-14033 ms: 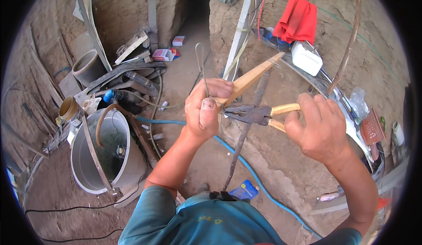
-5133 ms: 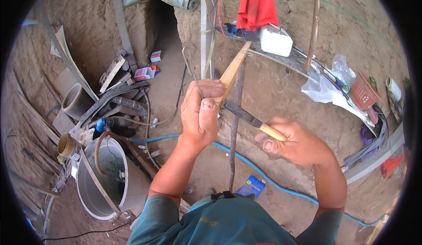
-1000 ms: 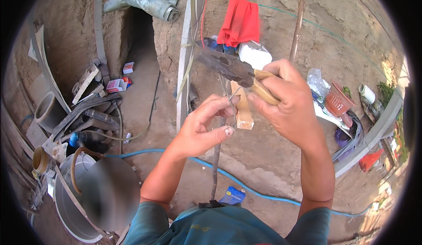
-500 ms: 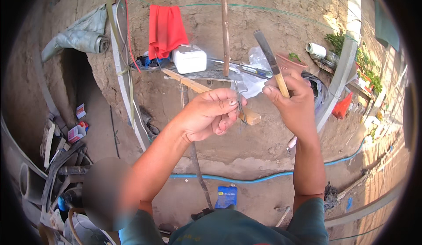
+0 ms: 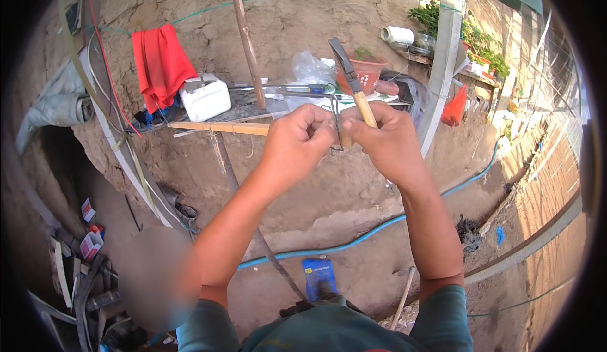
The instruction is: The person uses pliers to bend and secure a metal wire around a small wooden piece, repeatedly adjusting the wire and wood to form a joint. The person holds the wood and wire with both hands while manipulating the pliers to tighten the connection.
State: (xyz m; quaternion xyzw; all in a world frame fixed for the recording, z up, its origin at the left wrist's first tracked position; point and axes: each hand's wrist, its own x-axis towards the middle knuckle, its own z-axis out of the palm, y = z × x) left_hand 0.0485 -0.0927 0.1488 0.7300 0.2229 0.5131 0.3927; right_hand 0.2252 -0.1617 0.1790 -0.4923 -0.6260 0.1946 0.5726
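Observation:
My left hand (image 5: 302,138) is closed, its fingertips pinching a thin bent metal wire (image 5: 337,124) that stands upright as a narrow loop. My right hand (image 5: 386,138) grips the pale wooden handle of a tool with a long flat dark metal blade (image 5: 346,67), which points up and away from me. The right thumb and fingertips are right beside the wire; whether they touch it I cannot tell. Behind both hands, a wooden bar (image 5: 221,126) reaches out from the ledge, partly hidden by my left hand.
On the earthen ledge stand a white plastic jug (image 5: 206,101), a red cloth (image 5: 162,64), clear plastic bags and a terracotta-coloured pot (image 5: 373,71). A wooden pole (image 5: 245,36) rises at the back. A blue hose (image 5: 354,240) crosses the ground below, near a blue packet (image 5: 319,276).
My hands have come closer together, the right moving in beside the wire in the left. The view has turned right, so the ledge's things sit farther left.

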